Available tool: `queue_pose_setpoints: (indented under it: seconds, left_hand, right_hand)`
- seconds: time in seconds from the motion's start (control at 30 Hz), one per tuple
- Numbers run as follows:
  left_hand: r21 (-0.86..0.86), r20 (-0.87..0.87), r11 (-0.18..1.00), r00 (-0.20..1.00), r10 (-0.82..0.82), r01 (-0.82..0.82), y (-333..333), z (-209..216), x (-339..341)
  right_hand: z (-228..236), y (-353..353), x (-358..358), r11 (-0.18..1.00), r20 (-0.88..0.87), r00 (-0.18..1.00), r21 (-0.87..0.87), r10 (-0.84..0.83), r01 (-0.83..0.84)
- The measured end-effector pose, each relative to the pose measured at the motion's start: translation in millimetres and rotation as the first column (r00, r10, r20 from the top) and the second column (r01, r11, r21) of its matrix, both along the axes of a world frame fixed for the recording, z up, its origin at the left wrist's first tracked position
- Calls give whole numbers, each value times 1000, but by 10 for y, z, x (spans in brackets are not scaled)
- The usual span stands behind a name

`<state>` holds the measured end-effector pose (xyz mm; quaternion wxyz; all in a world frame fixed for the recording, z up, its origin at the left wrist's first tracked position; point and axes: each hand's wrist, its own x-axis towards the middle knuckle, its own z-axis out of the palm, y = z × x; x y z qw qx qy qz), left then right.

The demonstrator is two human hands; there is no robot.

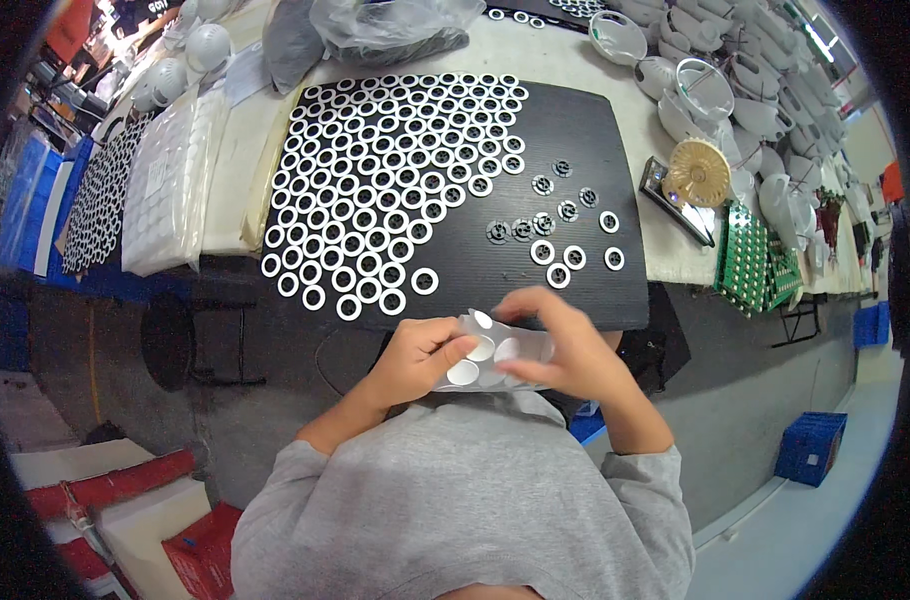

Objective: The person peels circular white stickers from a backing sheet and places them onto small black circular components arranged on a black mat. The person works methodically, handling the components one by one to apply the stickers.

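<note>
In front of my body, my left hand (420, 358) pinches the left side of a translucent sheet bearing round white stickers (463, 373). My right hand (573, 345), somewhat blurred, arches over the sheet's right part with thumb and forefinger apart. Its thumb is close to a sticker; whether it touches is unclear. Just beyond both hands lies a black ribbed board (565, 120). Many white rings with dark centres (365, 217) cover its left part in rows. Several dark round pieces without a white ring (543, 224) lie at its right, beside a few ringed ones (574, 257).
To the left are a bagged stack of white round parts (165, 190) and another ring-covered board (105, 200). White plastic housings (705, 90) pile up at the right, near a beige fan-like disc (697, 172) and green circuit boards (750, 262). Grey plastic bags (385, 35) lie behind.
</note>
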<state>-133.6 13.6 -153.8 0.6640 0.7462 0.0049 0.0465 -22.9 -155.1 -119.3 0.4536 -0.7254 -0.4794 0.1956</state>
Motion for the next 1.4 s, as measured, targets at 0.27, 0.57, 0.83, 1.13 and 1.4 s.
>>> queue_pose_setpoints:
  seconds: [0.27, 0.57, 0.83, 1.13, 1.4]
  left_hand:
    - [-63, -46, 981, 983, 179, -182, -66, -22, -18]
    - [-113, -139, 979, 979, 151, -167, -86, 52, -42]
    - [98, -142, 980, 977, -156, 171, -24, 244, 54]
    - [30, -158, 997, 986, -60, 66, -84, 146, 30]
    - [33, -71, 999, 997, -7, 9, -121, 84, 25]
  right_hand:
    - [-143, 19, -260, 980, 213, 961, 133, -175, 148]
    - [-178, -24, -266, 983, 245, 960, 158, -135, 97]
    - [-155, -75, -280, 985, 154, 982, 150, -108, 85]
    - [-82, -79, -205, 997, -187, 982, 70, 2, 11]
    - [-182, -72, -157, 995, -323, 946, 80, -27, 56]
